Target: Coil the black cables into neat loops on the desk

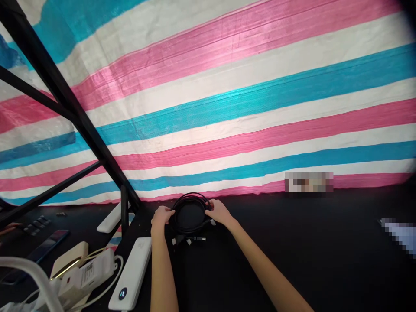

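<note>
Cable coil (pixel 189 229): black, plugs (pixel 200 238) at near edge.
Left hand (pixel 161 215): I see it gripping one side.
Right hand (pixel 219 211): gripping opposite side.

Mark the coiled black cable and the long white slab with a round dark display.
Coiled black cable (pixel 188 229), head view: on its lower strands.
Long white slab (pixel 132 273), head view: on its upper face.

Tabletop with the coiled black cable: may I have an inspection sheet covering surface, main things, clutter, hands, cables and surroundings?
Surface: black tabletop.
Main things: coiled black cable; USB plug at its near side.
Clutter: white power bank, likely power strip and smartphone to the left.
Hands: left hand and right hand grip opposite sides of the cable.
Cables: the coiled one, plus white cord at lower left.
Surroundings: striped sheet behind; black frame at left.
</note>
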`<state>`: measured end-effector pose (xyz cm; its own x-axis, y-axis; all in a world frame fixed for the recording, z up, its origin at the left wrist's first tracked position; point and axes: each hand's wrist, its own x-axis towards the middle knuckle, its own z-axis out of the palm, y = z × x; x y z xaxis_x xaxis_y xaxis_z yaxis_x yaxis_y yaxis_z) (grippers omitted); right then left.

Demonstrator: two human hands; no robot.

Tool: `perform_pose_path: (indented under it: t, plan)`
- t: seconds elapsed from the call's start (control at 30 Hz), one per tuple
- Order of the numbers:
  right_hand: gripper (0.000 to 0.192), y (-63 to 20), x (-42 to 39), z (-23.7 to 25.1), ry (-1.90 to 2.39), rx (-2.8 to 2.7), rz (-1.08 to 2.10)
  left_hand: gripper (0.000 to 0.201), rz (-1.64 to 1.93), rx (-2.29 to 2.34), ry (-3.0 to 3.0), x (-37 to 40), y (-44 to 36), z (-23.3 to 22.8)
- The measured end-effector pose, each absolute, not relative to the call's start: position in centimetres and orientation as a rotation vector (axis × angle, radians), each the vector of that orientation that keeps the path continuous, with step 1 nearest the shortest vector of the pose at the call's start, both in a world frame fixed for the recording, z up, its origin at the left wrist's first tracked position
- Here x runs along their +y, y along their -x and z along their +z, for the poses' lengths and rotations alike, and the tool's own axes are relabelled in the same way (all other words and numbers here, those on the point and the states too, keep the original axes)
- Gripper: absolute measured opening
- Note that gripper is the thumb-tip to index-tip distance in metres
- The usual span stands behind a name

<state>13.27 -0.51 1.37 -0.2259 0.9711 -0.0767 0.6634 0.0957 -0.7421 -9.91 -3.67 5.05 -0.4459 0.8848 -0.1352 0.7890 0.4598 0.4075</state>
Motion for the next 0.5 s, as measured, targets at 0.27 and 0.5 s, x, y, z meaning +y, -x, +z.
perform_pose_path:
  t: [0.27, 0.5]
  plan:
    - [0.029, -14.5, -0.3, 0.5, 1.542, -1.931, 1.078, 0.024, 0.534, 2.384, -1.444, -3.0, 8.6, 5.4]
    - [0.029, -14.5, 0.5, -1.1, 1.519, -1.886, 1.244, 0.012, 0.983, 2.215, -1.771, -3.8, 4.8, 8.9]
